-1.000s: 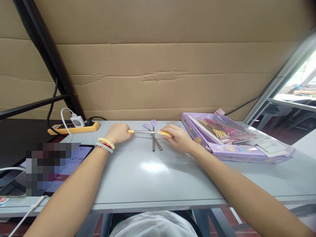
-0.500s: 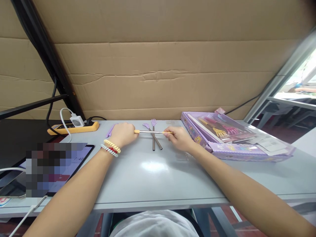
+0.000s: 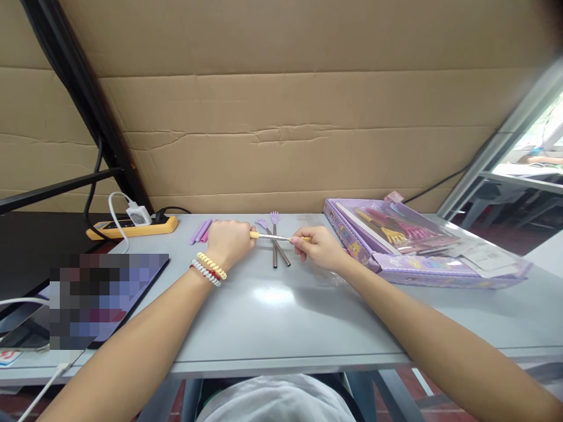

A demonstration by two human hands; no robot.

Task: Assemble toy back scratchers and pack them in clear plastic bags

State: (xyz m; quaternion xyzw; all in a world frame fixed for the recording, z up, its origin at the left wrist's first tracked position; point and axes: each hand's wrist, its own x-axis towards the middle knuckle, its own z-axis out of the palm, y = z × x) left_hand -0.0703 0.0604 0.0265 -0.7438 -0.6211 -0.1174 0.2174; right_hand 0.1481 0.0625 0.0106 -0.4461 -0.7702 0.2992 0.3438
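Observation:
A yellow-handled back scratcher (image 3: 281,238) with a thin silver rod is held level across the desk between my two hands. My left hand (image 3: 229,241) is closed round its yellow handle. My right hand (image 3: 322,246) pinches the yellow far end, whose tip my fingers partly hide. Just behind the rod, two back scratchers with purple hand-shaped heads and dark metal rods, a left-headed one (image 3: 285,259) and an upright one (image 3: 275,259), lie crossed. Beyond my left hand lie purple grip tubes (image 3: 203,229) and a pink grip tube (image 3: 204,237), partly covered by the hand.
To the right lies a purple box (image 3: 422,276) with yellow and pink back scratchers in clear plastic. At left are a yellow power strip (image 3: 165,226) with a white charger (image 3: 139,215), and a tablet (image 3: 145,287) with cables. Cardboard (image 3: 285,164) stands behind the desk.
My left hand has moved to the right, toward my right hand, and less silver rod shows between them. The pink tube has come into sight. My right hand has hardly moved.

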